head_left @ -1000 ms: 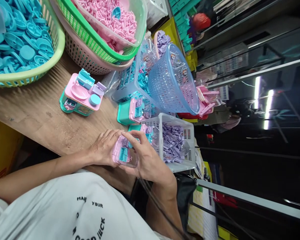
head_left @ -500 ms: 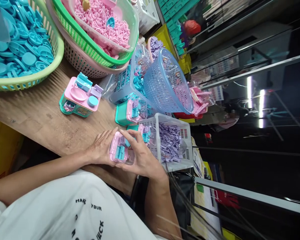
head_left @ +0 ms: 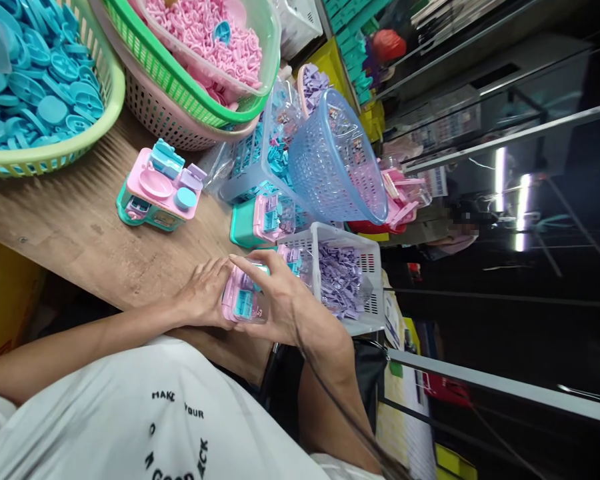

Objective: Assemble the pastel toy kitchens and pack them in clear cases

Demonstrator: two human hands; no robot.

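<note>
A small pink toy kitchen [head_left: 234, 299] with turquoise and purple parts on it is between my hands at the table's edge. My left hand [head_left: 206, 293] presses against its base side, fingers together and laid along it. The fingers of my right hand [head_left: 293, 303] curve round the opposite side, over what looks like a clear plastic cover, and hide part of the toy. Another toy kitchen [head_left: 157, 190] stands uncovered on the table. Two more, the nearer one [head_left: 263, 220] with a clear cover, lie just beyond my hands; the second is partly hidden by my right hand.
A white basket [head_left: 316, 267] of purple parts sits at the right, near a blue basket [head_left: 330, 167] with clear plastic pieces. Along the back are a yellow-green basket [head_left: 113, 100] of turquoise discs and a green basket [head_left: 215, 110] bearing pink parts. A loose dark cord hangs over my right arm.
My right hand has shifted slightly, its thumb and fingers now closer over the toy kitchen. My left hand stays on it. The view has moved a little.
</note>
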